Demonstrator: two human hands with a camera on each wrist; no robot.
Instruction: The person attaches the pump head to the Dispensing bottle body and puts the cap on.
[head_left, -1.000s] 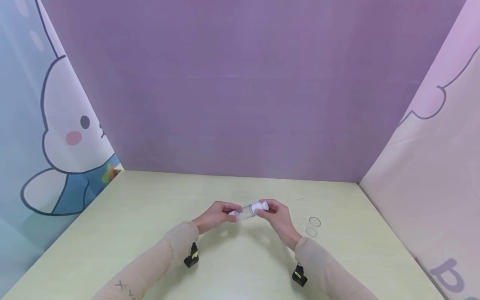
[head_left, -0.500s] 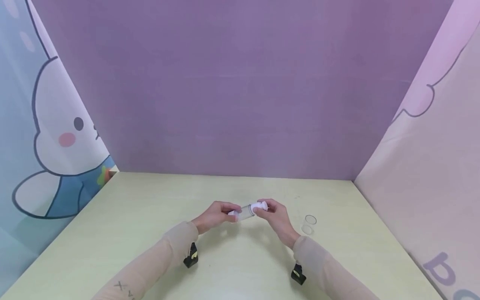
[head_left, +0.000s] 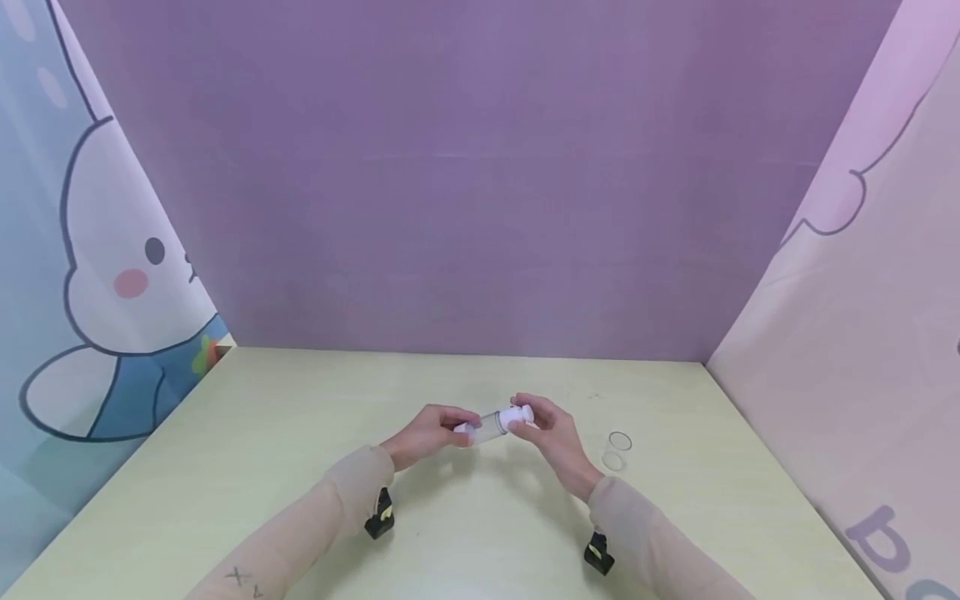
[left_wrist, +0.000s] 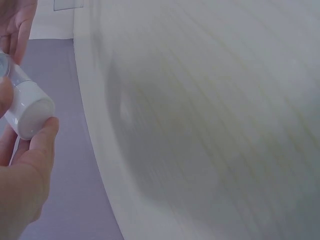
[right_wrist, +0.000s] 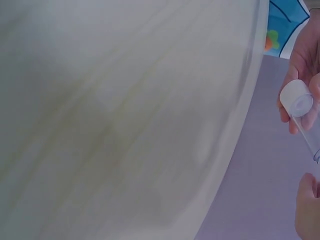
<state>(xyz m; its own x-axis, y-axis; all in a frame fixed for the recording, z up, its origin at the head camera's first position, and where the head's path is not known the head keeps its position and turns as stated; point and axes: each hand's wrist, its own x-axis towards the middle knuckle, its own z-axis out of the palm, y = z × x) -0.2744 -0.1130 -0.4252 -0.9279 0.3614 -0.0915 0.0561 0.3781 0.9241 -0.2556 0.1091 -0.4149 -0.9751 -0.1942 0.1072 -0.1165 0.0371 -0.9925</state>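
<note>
A small clear bottle (head_left: 487, 428) with a white base and a white stepped top is held tilted above the table. My left hand (head_left: 422, 437) grips the base, thumb in front and fingers behind. At the other end, my right hand (head_left: 553, 437) has its thumb and fingers about the white top, index finger slightly raised. In the left wrist view the white base (left_wrist: 36, 114) rests between thumb and fingers. From the right wrist, the clear wall (right_wrist: 306, 132) shows an inner white disc near the base; the top end is cut off by the frame edge.
A clear cylindrical cover (head_left: 617, 451), with a dark ring at one end, is on the pale table (head_left: 450, 542) to the right of my right hand. A purple backdrop (head_left: 480, 208) rises at the far edge, with printed cloths on both sides.
My right hand's index finger has lifted a little on the bottle's top. The bottle and left hand have barely moved; the head view has shifted slightly.
</note>
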